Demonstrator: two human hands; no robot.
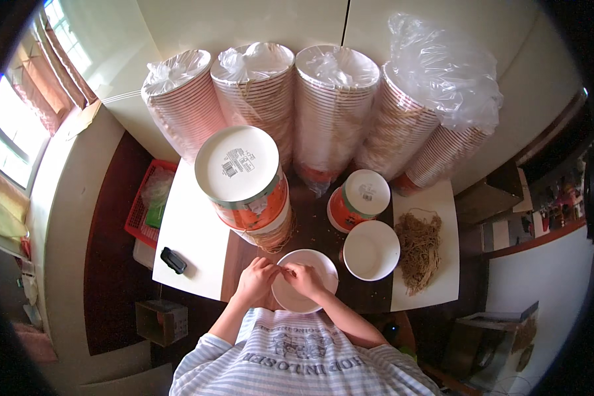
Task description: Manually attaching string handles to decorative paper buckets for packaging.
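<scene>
My left hand (256, 281) and my right hand (301, 278) meet near the left rim of an open white paper bucket (325, 282) close to my body. The fingers of both hands are closed in a pinch, almost touching. Whatever they hold is too small to make out. Just beyond stands a stack of upside-down orange paper buckets (251, 211) with white bottoms, and strands of brown twine (274, 239) hang at its lower side. To the right are another open white bucket (371, 251) and a smaller upside-down orange bucket (343, 210).
Tall nested bucket stacks (333, 112) in clear plastic line the table's back against the wall. A tangled twine bundle (419, 254) lies on the right white panel. On the left panel rests a small black object (173, 261). A red crate (138, 218) and cardboard boxes (162, 321) stand around the table.
</scene>
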